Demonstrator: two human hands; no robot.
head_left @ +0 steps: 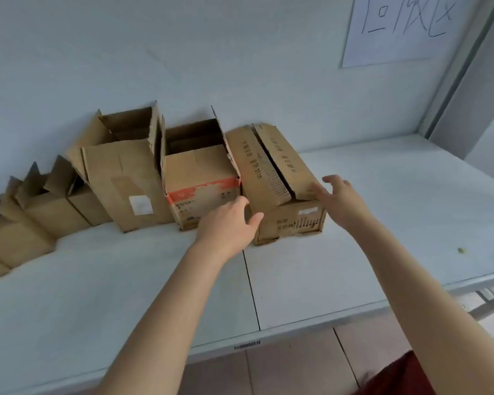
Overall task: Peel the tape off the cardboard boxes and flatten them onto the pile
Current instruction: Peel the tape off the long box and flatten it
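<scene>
At the far left of the worktop point(382, 223), a row of small open boxes point(26, 223) stands against the wall with their flaps up. Next comes a tall open box point(120, 172), tilted, with a white label point(139, 204) on its front; any print on the label is too faint to read. Touching it on the right is an open box with an orange tape band point(203, 192) across its front. A line of dark print runs under the band, too blurred to make out.

The left hand point(228, 223) reaches in at the seam between this box and the long closed box point(274, 178). Its fingers are straight and spread, gripping nothing, and the thumb lies over the long box's front face. That box carries rows of dark Chinese characters on its two top flaps and on its end, none sharp enough to read.

The right hand point(337, 195) has its fingers extended and apart, the fingertips touching the box's near right top edge.

A paper sheet point(397, 27) on the wall bears large handwritten characters that look like "回收区".
</scene>
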